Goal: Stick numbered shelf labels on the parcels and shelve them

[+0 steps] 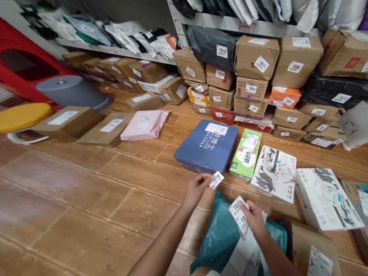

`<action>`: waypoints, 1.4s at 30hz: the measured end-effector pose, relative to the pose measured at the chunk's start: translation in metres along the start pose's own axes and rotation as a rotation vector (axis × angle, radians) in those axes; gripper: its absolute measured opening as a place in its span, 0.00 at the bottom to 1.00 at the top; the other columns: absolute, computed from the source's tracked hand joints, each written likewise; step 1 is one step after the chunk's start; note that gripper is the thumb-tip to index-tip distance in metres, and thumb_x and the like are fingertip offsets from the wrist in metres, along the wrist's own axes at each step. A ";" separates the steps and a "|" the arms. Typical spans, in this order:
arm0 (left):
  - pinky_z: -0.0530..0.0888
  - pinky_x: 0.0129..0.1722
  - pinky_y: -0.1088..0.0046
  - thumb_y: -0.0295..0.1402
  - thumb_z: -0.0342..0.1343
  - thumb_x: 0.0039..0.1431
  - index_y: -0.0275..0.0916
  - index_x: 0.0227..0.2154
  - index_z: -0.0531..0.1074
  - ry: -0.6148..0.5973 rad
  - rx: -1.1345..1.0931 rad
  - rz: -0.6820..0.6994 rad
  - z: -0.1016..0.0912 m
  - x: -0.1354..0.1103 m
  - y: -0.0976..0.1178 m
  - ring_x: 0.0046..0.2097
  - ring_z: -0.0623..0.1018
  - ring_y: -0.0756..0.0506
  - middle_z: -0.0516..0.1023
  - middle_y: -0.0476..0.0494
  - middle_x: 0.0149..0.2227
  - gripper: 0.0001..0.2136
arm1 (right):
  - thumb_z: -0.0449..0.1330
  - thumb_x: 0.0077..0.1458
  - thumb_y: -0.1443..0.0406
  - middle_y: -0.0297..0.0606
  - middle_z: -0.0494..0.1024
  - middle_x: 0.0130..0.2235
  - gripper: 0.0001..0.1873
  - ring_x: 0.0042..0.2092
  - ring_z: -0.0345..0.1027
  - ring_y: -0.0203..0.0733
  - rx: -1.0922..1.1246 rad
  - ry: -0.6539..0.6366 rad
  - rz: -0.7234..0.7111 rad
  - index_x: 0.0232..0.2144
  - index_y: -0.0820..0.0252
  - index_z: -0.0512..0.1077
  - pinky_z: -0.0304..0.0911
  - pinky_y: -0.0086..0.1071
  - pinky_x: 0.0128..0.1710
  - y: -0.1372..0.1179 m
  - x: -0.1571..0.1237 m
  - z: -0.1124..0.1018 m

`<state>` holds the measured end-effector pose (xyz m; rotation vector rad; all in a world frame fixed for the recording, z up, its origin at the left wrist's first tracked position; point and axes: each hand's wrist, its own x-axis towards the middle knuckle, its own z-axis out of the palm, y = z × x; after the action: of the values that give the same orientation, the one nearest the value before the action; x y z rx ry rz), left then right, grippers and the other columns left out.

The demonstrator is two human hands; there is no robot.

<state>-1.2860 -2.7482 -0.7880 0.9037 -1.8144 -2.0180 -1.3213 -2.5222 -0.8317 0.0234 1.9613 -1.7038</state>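
My left hand (pixel 198 188) pinches a small white label (pixel 216 179) printed 1018, held out beside the near right corner of a blue box (pixel 198 149). In my right hand (pixel 254 218) is a strip of number labels (pixel 239 214), partly covered by my thumb and fingers. Blank backing from the strip trails down over a teal plastic parcel (pixel 212 230). Just right of the blue box lies a green box (pixel 250 147) with a label on its near edge. Two white boxes with black ink patterns, a flat one (pixel 264 172) and a taller one (pixel 313 203), sit farther right.
Numbered cartons (pixel 250 88) are stacked under a white shelf (pixel 212 21) holding bagged parcels. A pink parcel (pixel 143 124) and brown cartons (pixel 69 122) lie left, near a yellow stool (pixel 28 115) and a grey stool (pixel 71 92). An open-looking carton (pixel 301 237) stands lower right.
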 end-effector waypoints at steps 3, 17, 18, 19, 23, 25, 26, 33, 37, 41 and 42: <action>0.72 0.35 0.72 0.56 0.67 0.36 0.38 0.24 0.76 0.046 -0.028 -0.019 -0.009 0.007 0.005 0.31 0.74 0.47 0.78 0.47 0.26 0.24 | 0.65 0.35 0.34 0.28 0.60 0.16 0.36 0.22 0.50 0.32 0.001 0.017 0.007 0.12 0.55 0.56 0.48 0.29 0.22 0.000 -0.003 -0.006; 0.76 0.35 0.71 0.59 0.65 0.35 0.36 0.22 0.77 0.118 -0.084 -0.041 -0.011 0.010 0.010 0.28 0.74 0.49 0.77 0.47 0.24 0.26 | 0.65 0.43 0.38 0.27 0.62 0.16 0.33 0.21 0.52 0.32 -0.004 -0.003 -0.006 0.15 0.56 0.59 0.48 0.29 0.22 0.014 -0.003 -0.012; 0.76 0.35 0.71 0.59 0.65 0.35 0.36 0.22 0.77 0.115 -0.075 -0.038 -0.012 0.010 0.009 0.28 0.75 0.49 0.77 0.47 0.24 0.26 | 0.65 0.43 0.38 0.27 0.62 0.16 0.33 0.21 0.52 0.32 -0.008 -0.005 -0.004 0.15 0.56 0.59 0.48 0.29 0.22 0.014 -0.003 -0.011; 0.76 0.36 0.71 0.58 0.64 0.36 0.36 0.22 0.77 0.111 -0.063 -0.035 -0.013 0.011 0.008 0.29 0.75 0.49 0.77 0.47 0.24 0.26 | 0.65 0.43 0.38 0.27 0.62 0.16 0.33 0.21 0.51 0.32 -0.012 -0.009 -0.001 0.15 0.56 0.59 0.48 0.29 0.22 0.015 -0.003 -0.010; 0.76 0.37 0.69 0.57 0.60 0.43 0.37 0.25 0.77 0.097 0.021 -0.012 -0.015 0.014 0.000 0.30 0.76 0.47 0.79 0.46 0.26 0.24 | 0.65 0.41 0.36 0.27 0.61 0.16 0.34 0.21 0.51 0.32 -0.040 -0.013 0.018 0.14 0.56 0.59 0.47 0.29 0.22 0.020 0.000 -0.009; 0.75 0.36 0.70 0.52 0.59 0.46 0.38 0.25 0.77 0.087 0.093 0.011 -0.019 0.017 -0.005 0.31 0.76 0.47 0.79 0.46 0.27 0.20 | 0.64 0.41 0.36 0.27 0.61 0.16 0.34 0.22 0.51 0.33 -0.054 -0.012 0.021 0.15 0.56 0.58 0.47 0.29 0.22 0.023 0.002 -0.010; 0.74 0.35 0.71 0.49 0.59 0.46 0.38 0.25 0.76 0.080 0.141 0.026 -0.022 0.019 -0.008 0.30 0.75 0.47 0.78 0.47 0.26 0.17 | 0.64 0.42 0.36 0.28 0.61 0.16 0.34 0.22 0.51 0.33 -0.058 -0.016 0.023 0.15 0.56 0.58 0.47 0.29 0.23 0.025 0.003 -0.010; 0.64 0.29 0.74 0.28 0.62 0.36 0.41 0.18 0.72 0.158 0.550 0.141 -0.059 0.043 -0.036 0.26 0.68 0.49 0.69 0.53 0.22 0.04 | 0.63 0.43 0.36 0.28 0.59 0.18 0.34 0.24 0.52 0.35 -0.095 -0.077 0.043 0.15 0.55 0.57 0.49 0.31 0.24 0.032 0.002 -0.008; 0.70 0.34 0.71 0.35 0.63 0.43 0.42 0.21 0.73 0.218 0.654 0.207 -0.069 0.066 -0.056 0.30 0.74 0.46 0.74 0.49 0.28 0.05 | 0.62 0.45 0.36 0.27 0.57 0.19 0.33 0.24 0.50 0.35 -0.044 -0.026 0.046 0.16 0.55 0.57 0.48 0.31 0.25 0.038 -0.003 0.000; 0.74 0.43 0.66 0.39 0.63 0.46 0.43 0.23 0.72 0.309 0.704 0.258 -0.074 0.083 -0.073 0.36 0.78 0.43 0.76 0.48 0.31 0.07 | 0.61 0.44 0.35 0.27 0.56 0.19 0.34 0.24 0.50 0.35 -0.041 -0.013 0.058 0.17 0.54 0.56 0.48 0.31 0.25 0.038 -0.005 0.005; 0.75 0.45 0.65 0.40 0.63 0.46 0.43 0.24 0.72 0.334 0.713 0.263 -0.075 0.084 -0.076 0.38 0.79 0.42 0.76 0.47 0.31 0.08 | 0.61 0.44 0.35 0.27 0.55 0.19 0.34 0.24 0.50 0.35 -0.048 -0.011 0.057 0.17 0.54 0.55 0.48 0.31 0.25 0.035 -0.005 0.006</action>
<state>-1.2897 -2.8438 -0.8847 1.0222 -2.3178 -0.9813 -1.3020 -2.5185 -0.8622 0.0524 1.9744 -1.6166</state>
